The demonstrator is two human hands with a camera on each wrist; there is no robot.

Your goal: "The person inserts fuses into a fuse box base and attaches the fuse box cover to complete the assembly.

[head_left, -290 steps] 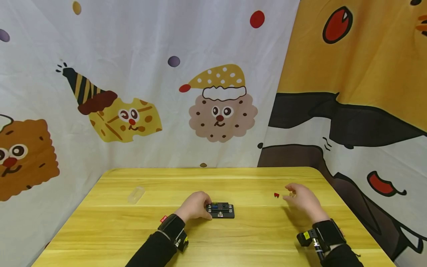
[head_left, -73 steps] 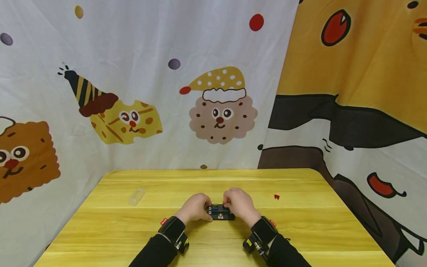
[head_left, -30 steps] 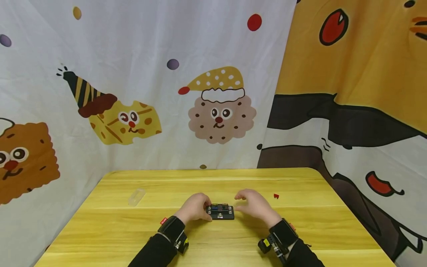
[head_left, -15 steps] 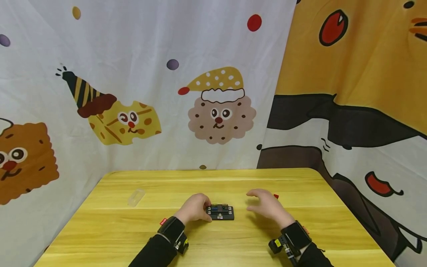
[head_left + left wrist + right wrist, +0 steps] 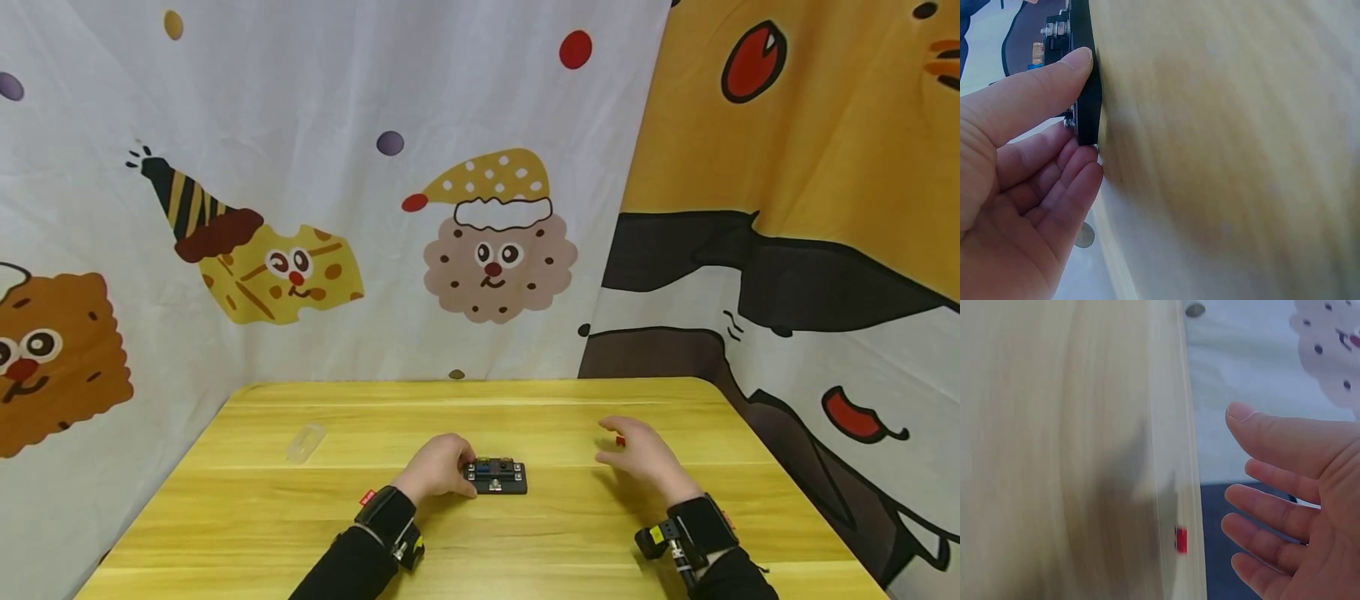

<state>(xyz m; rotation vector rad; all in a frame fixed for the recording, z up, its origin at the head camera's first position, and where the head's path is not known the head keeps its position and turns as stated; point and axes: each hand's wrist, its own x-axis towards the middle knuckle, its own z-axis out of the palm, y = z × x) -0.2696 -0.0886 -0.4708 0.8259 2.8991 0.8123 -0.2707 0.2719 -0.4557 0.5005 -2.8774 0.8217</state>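
Observation:
A black electrical board (image 5: 496, 478) with metal screw terminals and a blue part lies on the table, left of centre between the hands. My left hand (image 5: 437, 468) grips its left end; in the left wrist view the thumb (image 5: 1075, 59) lies on the face of the board (image 5: 1088, 106), with curled fingers at its end. My right hand (image 5: 643, 454) hovers over the table on the right, thumb and fingers apart and holding nothing. A small red piece (image 5: 620, 441) shows between its thumb and fingers in the head view; in the right wrist view the red piece (image 5: 1182, 540) lies apart from the hand.
On the left of the wooden table (image 5: 315, 517) lies a clear plastic case (image 5: 307, 443). A printed cartoon curtain (image 5: 337, 167) hangs behind the table's far edge and along its sides. Both wrists carry black straps with cameras.
My right hand has left the board and moved right to the red piece. Since the oldest frame, a yellowish bit has appeared on the board's right side. My left hand has kept its grip.

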